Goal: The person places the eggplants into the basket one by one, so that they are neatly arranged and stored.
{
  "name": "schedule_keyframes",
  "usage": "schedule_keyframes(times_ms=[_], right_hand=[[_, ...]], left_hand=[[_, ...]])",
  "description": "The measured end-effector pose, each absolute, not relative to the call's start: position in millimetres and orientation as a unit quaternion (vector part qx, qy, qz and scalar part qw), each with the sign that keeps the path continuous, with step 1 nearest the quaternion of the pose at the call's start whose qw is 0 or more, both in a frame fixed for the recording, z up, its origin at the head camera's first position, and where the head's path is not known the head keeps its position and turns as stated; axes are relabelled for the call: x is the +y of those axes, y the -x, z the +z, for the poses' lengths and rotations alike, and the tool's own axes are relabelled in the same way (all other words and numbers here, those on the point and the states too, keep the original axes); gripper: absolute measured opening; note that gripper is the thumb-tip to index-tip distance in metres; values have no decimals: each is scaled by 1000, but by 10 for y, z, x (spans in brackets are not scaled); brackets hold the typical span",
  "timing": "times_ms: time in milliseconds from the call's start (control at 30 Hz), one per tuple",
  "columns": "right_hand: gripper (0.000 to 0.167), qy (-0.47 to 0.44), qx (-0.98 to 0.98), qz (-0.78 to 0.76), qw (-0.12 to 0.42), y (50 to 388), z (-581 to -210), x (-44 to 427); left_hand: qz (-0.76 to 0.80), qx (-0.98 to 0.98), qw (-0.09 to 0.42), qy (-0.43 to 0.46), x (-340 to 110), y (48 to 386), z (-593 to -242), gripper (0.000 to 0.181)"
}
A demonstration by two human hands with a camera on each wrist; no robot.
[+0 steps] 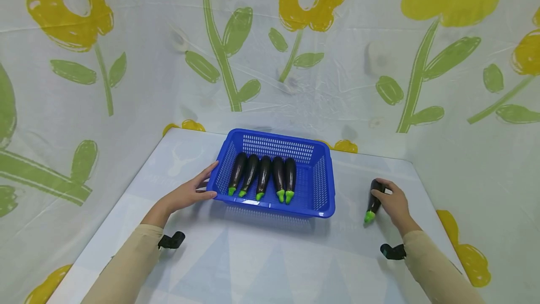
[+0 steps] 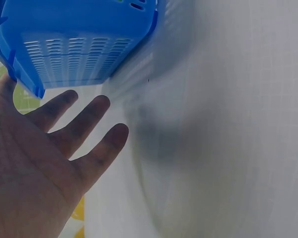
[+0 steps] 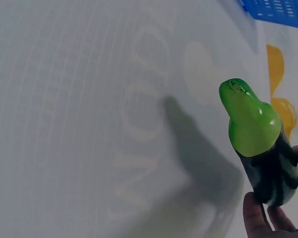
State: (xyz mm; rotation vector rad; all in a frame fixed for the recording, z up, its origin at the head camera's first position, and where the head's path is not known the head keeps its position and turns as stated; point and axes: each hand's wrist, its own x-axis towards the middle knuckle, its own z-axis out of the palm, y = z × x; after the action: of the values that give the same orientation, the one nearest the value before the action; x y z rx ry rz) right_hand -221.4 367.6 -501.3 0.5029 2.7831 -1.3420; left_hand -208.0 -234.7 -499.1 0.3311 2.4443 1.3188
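Observation:
Several dark, glossy eggplants with green stem ends lie side by side in a blue plastic basket, toward its left half. At the basket's left rim rests my left hand, fingers straight and spread; the left wrist view shows three of its fingers reaching past the basket's outer wall. Off to the right of the basket, my right hand pinches another eggplant near its dark end, the green stem pointing down toward me. Its shadow falls on the table beside it in the right wrist view.
A white table with pale blue triangles lies under everything. Behind and at both sides hangs a curtain printed with yellow flowers and green leaves. A small black device sits on each wrist.

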Motion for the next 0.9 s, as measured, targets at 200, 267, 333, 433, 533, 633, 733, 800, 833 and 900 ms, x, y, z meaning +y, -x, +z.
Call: schedule_keyframes(times_ms=[200, 267, 333, 433, 533, 633, 733, 800, 833, 900], right_hand=[[58, -139, 892, -430, 5, 2265, -5019, 3560], [58, -133, 891, -433, 7, 2275, -5016, 3528], [58, -128, 891, -436, 10, 2280, -5001, 3491], [59, -125, 888, -442, 16, 2293, -4964, 3435], [60, -120, 887, -446, 22, 2311, -4914, 3383], [60, -114, 886, -449, 23, 2351, -4868, 3342], [59, -107, 887, -449, 19, 2395, -4825, 3296], [59, -101, 887, -451, 17, 2415, -4791, 3255], [59, -97, 886, -452, 17, 2422, -4772, 3231], [59, -91, 885, -457, 16, 2440, -4736, 3182]], left_hand=[[462, 863, 171, -117, -2332, 2082, -4999, 94], [464, 861, 172, -117, -2332, 2081, -5002, 93], [460, 863, 171, -120, -2329, 2079, -5000, 93], [457, 864, 170, -124, -2327, 2078, -4991, 93], [459, 864, 169, -122, -2328, 2082, -4980, 93], [459, 864, 168, -120, -2332, 2083, -4980, 93], [460, 864, 169, -115, -2332, 2087, -4994, 93], [459, 864, 169, -116, -2331, 2084, -4996, 94], [459, 865, 169, -116, -2329, 2084, -4995, 94], [458, 865, 168, -115, -2327, 2086, -4994, 93]])
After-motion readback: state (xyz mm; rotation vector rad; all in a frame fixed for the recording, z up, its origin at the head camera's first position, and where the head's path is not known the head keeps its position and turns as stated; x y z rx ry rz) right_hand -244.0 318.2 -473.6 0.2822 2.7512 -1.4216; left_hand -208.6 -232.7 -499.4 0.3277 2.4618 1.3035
